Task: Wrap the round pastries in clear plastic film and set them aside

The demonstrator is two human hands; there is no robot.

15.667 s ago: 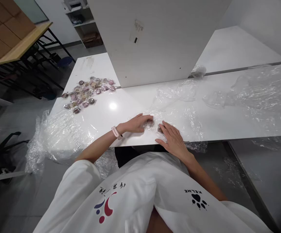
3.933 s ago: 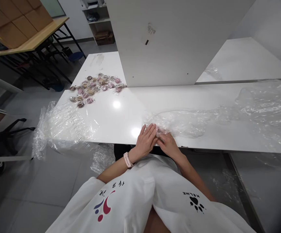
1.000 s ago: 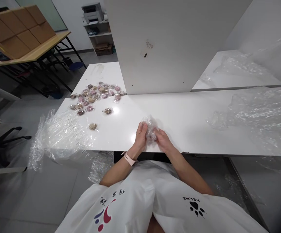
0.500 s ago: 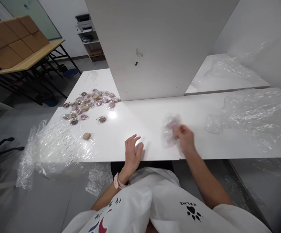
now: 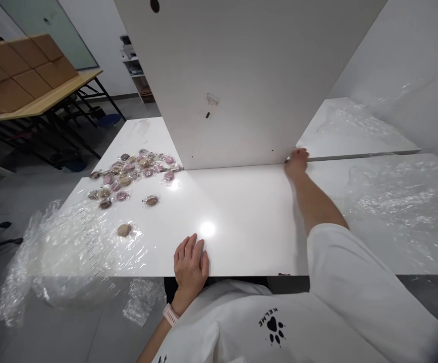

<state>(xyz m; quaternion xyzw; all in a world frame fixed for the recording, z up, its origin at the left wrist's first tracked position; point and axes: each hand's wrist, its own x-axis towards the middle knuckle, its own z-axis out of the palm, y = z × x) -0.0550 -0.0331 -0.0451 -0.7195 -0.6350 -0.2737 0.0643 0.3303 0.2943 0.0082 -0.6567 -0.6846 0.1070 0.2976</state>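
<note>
My left hand lies on the front edge of the white table, fingers stretched out and holding nothing. My right hand reaches far forward to the lower right corner of the upright white panel. Its fingers are curled, and what they hold, if anything, is hidden by the hand and the panel edge. To the left lies a loose pile of small round biscuits in clear wrappers, pink and brown. Two more lie apart from it: a dark wrapped biscuit and a tan one.
Clear plastic bags overhang the table's front left edge. More crumpled clear plastic covers the right side. Behind the panel runs a second white tabletop. Cardboard boxes stand on a wooden table at the far left.
My right hand has moved forward from the middle of the table to the panel's corner. The blurred clear plastic it held is out of sight. My left hand has settled on the table edge.
</note>
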